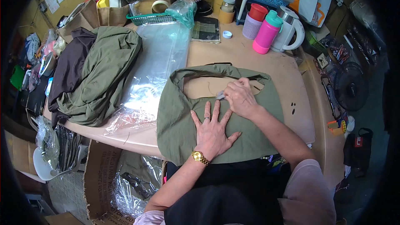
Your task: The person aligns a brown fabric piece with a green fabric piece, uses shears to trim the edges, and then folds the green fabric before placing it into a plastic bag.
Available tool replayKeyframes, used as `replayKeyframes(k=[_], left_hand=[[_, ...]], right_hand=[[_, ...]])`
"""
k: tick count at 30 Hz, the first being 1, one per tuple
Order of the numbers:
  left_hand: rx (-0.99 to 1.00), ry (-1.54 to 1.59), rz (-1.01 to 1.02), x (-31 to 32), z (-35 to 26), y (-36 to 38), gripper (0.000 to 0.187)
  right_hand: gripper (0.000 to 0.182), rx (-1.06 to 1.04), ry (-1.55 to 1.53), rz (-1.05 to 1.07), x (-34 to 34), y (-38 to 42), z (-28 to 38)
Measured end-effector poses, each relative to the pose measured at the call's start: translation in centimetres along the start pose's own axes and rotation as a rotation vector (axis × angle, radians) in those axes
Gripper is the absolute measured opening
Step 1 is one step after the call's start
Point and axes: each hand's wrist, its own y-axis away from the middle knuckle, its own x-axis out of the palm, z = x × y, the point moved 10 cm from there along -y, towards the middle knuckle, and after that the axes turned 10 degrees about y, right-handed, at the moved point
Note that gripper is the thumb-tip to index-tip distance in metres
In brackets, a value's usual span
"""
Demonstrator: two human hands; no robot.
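Observation:
An olive green fabric bag (179, 121) lies flat on the table in front of me, its wide opening towards the back. My left hand (214, 131), with a ring and a gold watch, rests open on the bag, fingers spread just below the opening's edge. Close beside it, my right hand (241, 98) is closed at that edge, fingers pinched together. A small greyish piece (220, 95) shows by its fingertips; I cannot make out what it is. The palm hides part of the right hand's grip.
More olive fabric pieces (106, 71) and a dark one (75, 62) are piled at left, beside clear plastic bags (160, 58). At the back stand a pink bottle (266, 33), an electric kettle (288, 29) and a green basket (152, 19). A cardboard box (98, 179) sits below the table.

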Motion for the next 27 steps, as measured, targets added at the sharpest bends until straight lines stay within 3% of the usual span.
replayKeyframes(k=[7, 12, 14, 21, 23, 27], left_hand=[[0.001, -0.033, 0.021, -0.1, -0.2, -0.1, 0.077], [0.049, 0.007, 0.010, -0.1, -0.3, 0.0, 0.077], [0.043, -0.008, 0.000, -0.1, -0.4, 0.1, 0.078], [0.012, 0.006, 0.001, 0.0, -0.1, 0.0, 0.078], [0.027, 0.006, -0.031, -0.2, -0.3, 0.1, 0.077], [0.000, -0.053, 0.048, 0.2, -0.4, -0.1, 0.078]], right_hand=[[0.007, -0.039, 0.118, 0.015, 0.9, -0.6, 1.8], [0.011, 0.039, 0.031, 0.057, 0.4, 0.0, 0.3], [0.011, -0.010, 0.184, 0.110, 0.8, -0.2, 0.8], [0.011, 0.063, 0.077, 0.081, 0.3, 0.4, -0.4], [0.013, 0.072, 0.144, 0.204, 0.3, 0.7, -1.2], [0.004, 0.043, 0.154, 0.054, 1.2, -0.2, 1.2]])
